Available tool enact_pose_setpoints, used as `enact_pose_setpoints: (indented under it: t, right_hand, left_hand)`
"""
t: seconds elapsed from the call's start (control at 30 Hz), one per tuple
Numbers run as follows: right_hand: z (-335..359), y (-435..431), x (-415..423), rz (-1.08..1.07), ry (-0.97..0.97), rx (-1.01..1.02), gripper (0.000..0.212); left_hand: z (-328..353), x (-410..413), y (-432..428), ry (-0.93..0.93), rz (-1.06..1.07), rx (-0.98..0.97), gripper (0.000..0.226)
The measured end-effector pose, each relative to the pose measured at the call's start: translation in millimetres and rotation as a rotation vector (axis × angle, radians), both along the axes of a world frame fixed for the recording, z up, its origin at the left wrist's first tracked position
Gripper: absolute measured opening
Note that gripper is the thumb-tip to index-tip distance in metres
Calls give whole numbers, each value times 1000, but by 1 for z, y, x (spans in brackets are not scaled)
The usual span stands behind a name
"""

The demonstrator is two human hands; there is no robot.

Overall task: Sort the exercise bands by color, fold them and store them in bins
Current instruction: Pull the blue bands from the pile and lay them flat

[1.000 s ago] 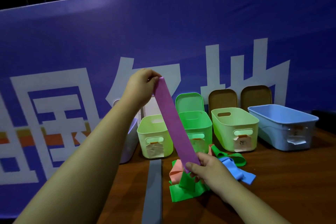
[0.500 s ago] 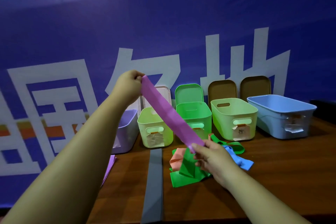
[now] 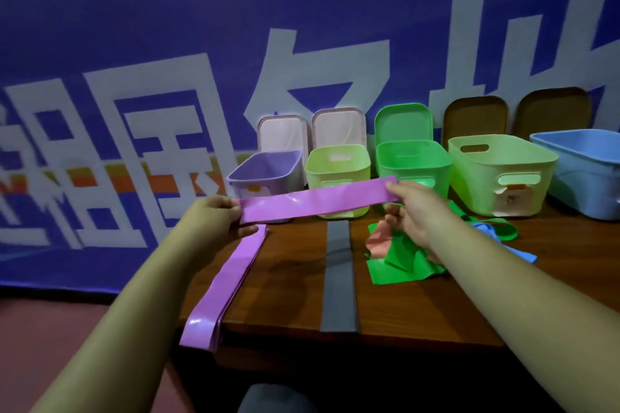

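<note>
A purple exercise band (image 3: 315, 201) is stretched nearly level above the table. My left hand (image 3: 218, 218) pinches its left end and my right hand (image 3: 412, 208) pinches its right end. Below my left hand a stack of flat purple bands (image 3: 224, 282) lies along the table's left edge, hanging over the front corner. A heap of green (image 3: 399, 261), pink (image 3: 377, 241) and blue (image 3: 513, 245) bands lies under my right forearm. At the back stand a purple bin (image 3: 265, 171), a pale green bin (image 3: 335, 164), a bright green bin (image 3: 412, 157), a larger pale green bin (image 3: 503, 174) and a blue bin (image 3: 580, 171).
The brown wooden table (image 3: 292, 282) has a grey strip (image 3: 339, 278) running front to back down its middle. Bin lids, pink (image 3: 281, 132), green (image 3: 402, 124) and brown (image 3: 476, 117), lean against a blue banner with white characters behind the bins.
The purple band has swung from a steep diagonal to nearly level. My left hand came down and left, my right hand rose to the right. The camera now looks lower and further left.
</note>
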State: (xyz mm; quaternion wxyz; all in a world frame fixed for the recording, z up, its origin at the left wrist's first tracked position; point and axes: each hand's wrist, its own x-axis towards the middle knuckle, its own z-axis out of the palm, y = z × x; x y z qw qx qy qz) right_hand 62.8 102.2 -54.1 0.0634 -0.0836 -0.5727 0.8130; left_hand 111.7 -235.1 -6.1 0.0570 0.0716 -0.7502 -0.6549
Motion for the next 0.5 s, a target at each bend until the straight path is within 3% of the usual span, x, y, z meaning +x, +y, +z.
enact_pose_setpoints:
  t: [0.17, 0.37, 0.5]
  right_hand:
    - [-4, -47, -40, -52, 49, 319, 1]
    - [-10, -120, -74, -7, 70, 466, 17]
    - [-12, -161, -82, -10, 133, 729, 4]
  left_hand:
    - [-28, 37, -36, -29, 11, 87, 33]
    - [-44, 77, -69, -76, -28, 115, 25]
    - [-60, 93, -89, -125, 11, 118, 20]
